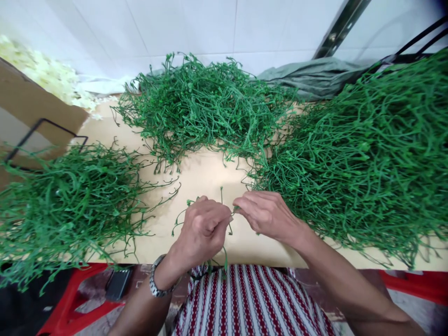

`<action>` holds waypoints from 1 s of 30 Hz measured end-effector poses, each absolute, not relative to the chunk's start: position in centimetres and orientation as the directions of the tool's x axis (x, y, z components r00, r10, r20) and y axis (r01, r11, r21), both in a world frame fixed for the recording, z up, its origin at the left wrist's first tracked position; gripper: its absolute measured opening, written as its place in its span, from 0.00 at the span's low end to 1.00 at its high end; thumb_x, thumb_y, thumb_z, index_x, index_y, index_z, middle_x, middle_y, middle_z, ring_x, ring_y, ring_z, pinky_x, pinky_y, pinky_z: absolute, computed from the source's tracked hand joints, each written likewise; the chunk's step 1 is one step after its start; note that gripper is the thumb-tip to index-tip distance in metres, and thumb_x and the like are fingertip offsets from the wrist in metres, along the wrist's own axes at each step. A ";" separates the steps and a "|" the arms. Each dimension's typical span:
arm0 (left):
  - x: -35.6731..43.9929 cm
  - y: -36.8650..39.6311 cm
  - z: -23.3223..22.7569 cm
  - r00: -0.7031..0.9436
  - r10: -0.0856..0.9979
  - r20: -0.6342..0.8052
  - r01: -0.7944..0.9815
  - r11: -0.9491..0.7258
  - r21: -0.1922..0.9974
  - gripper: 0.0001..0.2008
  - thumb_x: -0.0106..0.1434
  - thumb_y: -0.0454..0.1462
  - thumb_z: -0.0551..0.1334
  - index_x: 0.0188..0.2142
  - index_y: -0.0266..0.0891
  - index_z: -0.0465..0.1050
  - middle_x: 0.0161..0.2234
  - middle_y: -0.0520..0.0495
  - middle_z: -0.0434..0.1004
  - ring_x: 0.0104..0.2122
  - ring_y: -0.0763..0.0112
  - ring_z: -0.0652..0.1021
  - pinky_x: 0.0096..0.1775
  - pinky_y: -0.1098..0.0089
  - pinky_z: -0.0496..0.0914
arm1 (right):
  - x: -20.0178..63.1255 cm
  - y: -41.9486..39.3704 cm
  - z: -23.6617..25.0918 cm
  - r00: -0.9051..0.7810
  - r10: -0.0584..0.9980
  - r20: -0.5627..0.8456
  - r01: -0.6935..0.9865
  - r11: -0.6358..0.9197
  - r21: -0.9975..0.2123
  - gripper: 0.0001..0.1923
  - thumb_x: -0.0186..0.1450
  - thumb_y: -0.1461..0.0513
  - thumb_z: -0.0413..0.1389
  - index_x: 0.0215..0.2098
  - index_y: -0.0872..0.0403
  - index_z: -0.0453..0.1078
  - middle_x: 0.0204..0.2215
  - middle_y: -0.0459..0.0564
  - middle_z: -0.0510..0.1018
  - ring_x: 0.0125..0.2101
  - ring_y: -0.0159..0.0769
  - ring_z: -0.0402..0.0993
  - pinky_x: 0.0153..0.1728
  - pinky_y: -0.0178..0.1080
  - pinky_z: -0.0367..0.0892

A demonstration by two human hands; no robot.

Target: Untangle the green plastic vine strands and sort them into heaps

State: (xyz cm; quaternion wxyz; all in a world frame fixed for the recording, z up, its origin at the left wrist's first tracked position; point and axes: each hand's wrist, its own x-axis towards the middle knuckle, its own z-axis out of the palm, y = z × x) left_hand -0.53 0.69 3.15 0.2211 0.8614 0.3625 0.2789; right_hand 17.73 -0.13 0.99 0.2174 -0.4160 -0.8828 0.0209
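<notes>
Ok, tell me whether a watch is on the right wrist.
No, the watch sits on the left wrist, and the right hand has a bare wrist.

Both hands meet over the table [206, 175] edge: left hand [205, 228], wristwatch [156, 282] on wrist, is closed around a thin green stem [226, 259] whose end hangs toward the striped cloth [248, 298]; right hand [266, 212] pinches the same stem at the fingertips, just beside the left. Three heaps of green stems lie on the table: left pile [66, 200], far pile [203, 105], and right pile [367, 154], the largest, touching the right hand's back. Cardboard box [38, 105] stands far left, red stool [70, 303] below.
</notes>
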 end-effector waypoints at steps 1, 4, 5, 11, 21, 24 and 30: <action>-0.5 0.5 3.2 0.582 0.750 0.315 0.521 -0.641 0.564 0.09 0.55 0.27 0.55 0.21 0.37 0.67 0.16 0.52 0.65 0.20 0.73 0.66 0.29 0.69 0.56 | 17.7 -0.1 0.9 -0.556 0.749 0.360 0.743 0.642 -0.187 0.10 0.62 0.70 0.45 0.28 0.56 0.66 0.21 0.46 0.69 0.22 0.29 0.61 0.25 0.33 0.52; -0.2 0.1 3.3 0.569 0.757 0.320 0.533 -0.637 0.557 0.10 0.55 0.27 0.54 0.21 0.38 0.66 0.16 0.53 0.63 0.20 0.73 0.66 0.29 0.69 0.56 | 17.4 0.2 0.8 -0.528 0.768 0.363 0.794 0.598 -0.111 0.12 0.58 0.73 0.43 0.26 0.56 0.65 0.17 0.44 0.66 0.19 0.29 0.57 0.22 0.34 0.47; -0.2 0.0 3.4 0.560 0.761 0.326 0.525 -0.631 0.571 0.09 0.55 0.27 0.54 0.21 0.38 0.66 0.16 0.53 0.64 0.20 0.73 0.66 0.29 0.69 0.57 | 17.3 0.4 0.9 -0.519 0.774 0.364 0.805 0.586 -0.098 0.12 0.57 0.73 0.43 0.26 0.56 0.65 0.17 0.44 0.66 0.18 0.29 0.56 0.22 0.34 0.46; -0.7 0.1 3.5 0.522 0.784 0.336 0.510 -0.603 0.614 0.09 0.56 0.28 0.55 0.23 0.38 0.68 0.18 0.52 0.69 0.21 0.72 0.68 0.29 0.69 0.58 | 16.8 0.9 1.1 -0.511 0.779 0.364 0.819 0.570 -0.068 0.11 0.54 0.74 0.45 0.27 0.56 0.65 0.15 0.43 0.66 0.17 0.28 0.56 0.21 0.35 0.42; -4.6 0.6 4.8 0.556 0.740 0.378 0.253 -0.584 0.771 0.10 0.54 0.26 0.59 0.29 0.43 0.74 0.19 0.53 0.72 0.21 0.72 0.70 0.28 0.68 0.61 | 19.7 -2.5 3.6 -0.568 0.744 0.351 0.754 0.642 -0.141 0.12 0.55 0.74 0.43 0.26 0.55 0.63 0.15 0.43 0.65 0.17 0.28 0.58 0.21 0.34 0.50; -4.8 1.4 5.4 0.397 0.807 0.438 0.188 -0.539 0.821 0.13 0.52 0.25 0.61 0.33 0.43 0.75 0.21 0.51 0.73 0.22 0.72 0.70 0.26 0.70 0.61 | 21.3 -3.0 4.9 -0.450 0.789 0.419 0.806 0.561 -0.190 0.11 0.57 0.72 0.45 0.25 0.54 0.64 0.13 0.41 0.61 0.15 0.27 0.55 0.18 0.34 0.50; -0.3 3.4 3.9 0.469 0.856 0.218 0.147 -0.319 0.936 0.05 0.55 0.32 0.61 0.24 0.37 0.74 0.20 0.49 0.68 0.23 0.73 0.68 0.26 0.71 0.63 | 19.2 -1.3 5.5 -0.273 0.832 0.483 0.603 0.539 -0.589 0.09 0.65 0.65 0.47 0.41 0.54 0.66 0.28 0.48 0.71 0.28 0.30 0.68 0.28 0.34 0.64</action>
